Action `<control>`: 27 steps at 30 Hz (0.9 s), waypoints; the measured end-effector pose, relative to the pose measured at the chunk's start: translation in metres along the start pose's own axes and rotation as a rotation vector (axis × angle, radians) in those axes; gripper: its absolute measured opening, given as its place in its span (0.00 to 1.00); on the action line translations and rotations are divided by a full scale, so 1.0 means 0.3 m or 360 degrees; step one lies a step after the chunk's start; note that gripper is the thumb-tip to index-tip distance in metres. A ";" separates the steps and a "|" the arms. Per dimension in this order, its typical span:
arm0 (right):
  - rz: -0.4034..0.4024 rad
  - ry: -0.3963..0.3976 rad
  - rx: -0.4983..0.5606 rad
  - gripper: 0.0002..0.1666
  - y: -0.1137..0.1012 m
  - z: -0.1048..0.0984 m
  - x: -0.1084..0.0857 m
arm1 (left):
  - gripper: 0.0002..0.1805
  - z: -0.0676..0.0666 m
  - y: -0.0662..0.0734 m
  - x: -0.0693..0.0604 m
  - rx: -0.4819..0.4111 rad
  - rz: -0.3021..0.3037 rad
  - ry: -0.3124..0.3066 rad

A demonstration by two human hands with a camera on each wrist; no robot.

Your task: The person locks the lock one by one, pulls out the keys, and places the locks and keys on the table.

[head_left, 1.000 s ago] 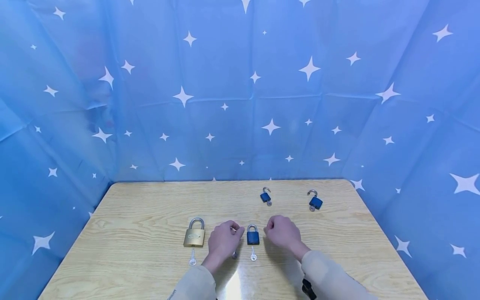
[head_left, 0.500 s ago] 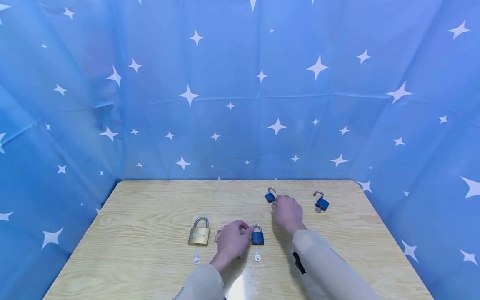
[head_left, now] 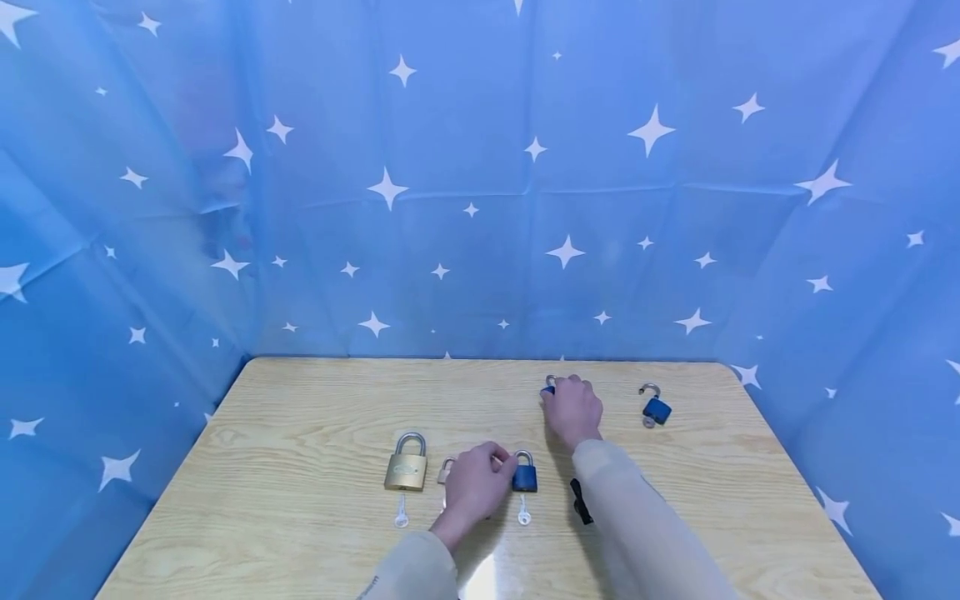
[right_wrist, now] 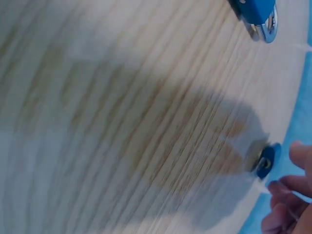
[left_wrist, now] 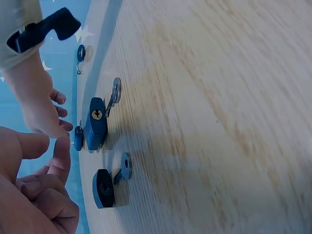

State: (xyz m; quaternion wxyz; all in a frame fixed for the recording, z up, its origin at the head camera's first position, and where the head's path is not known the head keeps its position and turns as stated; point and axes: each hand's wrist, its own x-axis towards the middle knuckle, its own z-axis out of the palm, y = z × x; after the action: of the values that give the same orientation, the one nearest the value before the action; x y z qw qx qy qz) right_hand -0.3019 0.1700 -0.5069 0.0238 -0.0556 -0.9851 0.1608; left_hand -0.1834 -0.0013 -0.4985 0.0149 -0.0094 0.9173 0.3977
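My left hand (head_left: 480, 482) hovers over the table beside a blue padlock (head_left: 525, 478), its fingers loosely curled. In the left wrist view that hand (left_wrist: 41, 187) holds nothing visible. Below the blue padlock lies a key (head_left: 524, 511). My right hand (head_left: 573, 408) is stretched to the back at a small blue padlock (head_left: 549, 386) with its shackle up, and covers most of it. In the right wrist view, the right hand's thumb and fingers (right_wrist: 287, 187) are spread beside the small blue padlock (right_wrist: 266, 161); no grip on it shows.
A large brass padlock (head_left: 406, 472) with a key (head_left: 401, 512) below it lies to the left. A small pale padlock (head_left: 445, 473) is partly hidden by the left hand. At the back right lies another blue padlock (head_left: 657, 410) with an open shackle. A starry blue curtain (head_left: 480, 167) surrounds the table.
My right hand has moved from beside the middle blue padlock to the small one at the back. The left hand stays near the middle padlock. The view has shifted slightly.
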 end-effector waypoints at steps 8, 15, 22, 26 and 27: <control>0.0069 -0.0041 -0.0028 0.22 0.004 -0.005 0.016 | 0.09 0.009 0.002 -0.008 -0.0022 -0.0019 -0.0022; 0.0228 -0.0064 0.0220 0.15 0.025 0.003 0.026 | 0.09 0.009 -0.012 -0.008 0.0014 -0.0012 0.0001; 0.0262 -0.0144 0.0220 0.23 0.026 -0.003 0.025 | 0.08 -0.004 -0.025 -0.006 0.0023 -0.0020 -0.0003; 0.0256 -0.0191 0.0238 0.24 0.032 -0.003 0.020 | 0.08 -0.013 -0.028 -0.005 0.0033 -0.0022 0.0006; 0.0254 -0.0203 0.0248 0.23 0.033 -0.004 0.018 | 0.08 -0.014 -0.029 -0.005 0.0037 -0.0024 0.0010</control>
State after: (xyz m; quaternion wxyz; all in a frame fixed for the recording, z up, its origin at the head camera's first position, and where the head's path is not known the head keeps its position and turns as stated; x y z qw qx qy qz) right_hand -0.3062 0.1803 -0.5086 -0.0476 -0.1216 -0.9616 0.2415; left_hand -0.1817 -0.0104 -0.5018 0.0151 -0.0175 0.9218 0.3869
